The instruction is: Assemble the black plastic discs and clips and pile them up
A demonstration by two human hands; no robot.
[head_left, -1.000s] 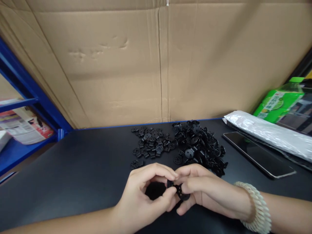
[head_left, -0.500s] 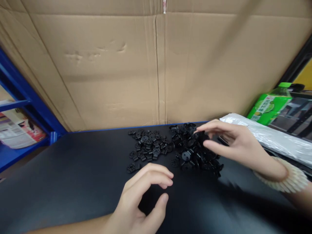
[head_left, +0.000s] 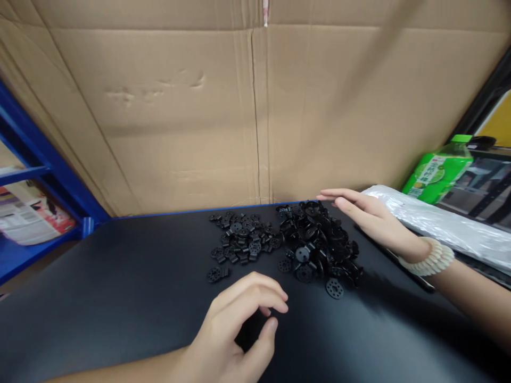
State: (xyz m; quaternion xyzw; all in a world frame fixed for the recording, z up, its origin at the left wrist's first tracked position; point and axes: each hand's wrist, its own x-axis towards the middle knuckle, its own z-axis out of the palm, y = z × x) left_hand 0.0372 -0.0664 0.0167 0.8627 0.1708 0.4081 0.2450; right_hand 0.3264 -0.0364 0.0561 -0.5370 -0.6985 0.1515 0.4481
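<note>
Two heaps of small black plastic parts lie on the black table [head_left: 120,298]: a flatter left heap [head_left: 243,242] and a taller right heap [head_left: 319,242]. One round perforated disc [head_left: 334,288] lies alone at the right heap's near edge. My right hand [head_left: 365,215], with a pale beaded bracelet on the wrist, reaches flat along the right heap's far right side, fingers stretched out, holding nothing. My left hand [head_left: 239,319] hovers low over the table in front of the heaps. Its fingers are curled loosely, thumb apart from them, and it holds nothing.
A big cardboard sheet [head_left: 255,106] stands as a wall behind the table. A clear plastic bag [head_left: 443,223] and a green bottle [head_left: 437,173] lie at the right. Blue shelving [head_left: 43,175] with printed papers is at the left.
One second ago both hands pinched a black part together. My right hand then went to the right heap and now lies flat beside it; a lone disc has appeared at the heap's near edge.
</note>
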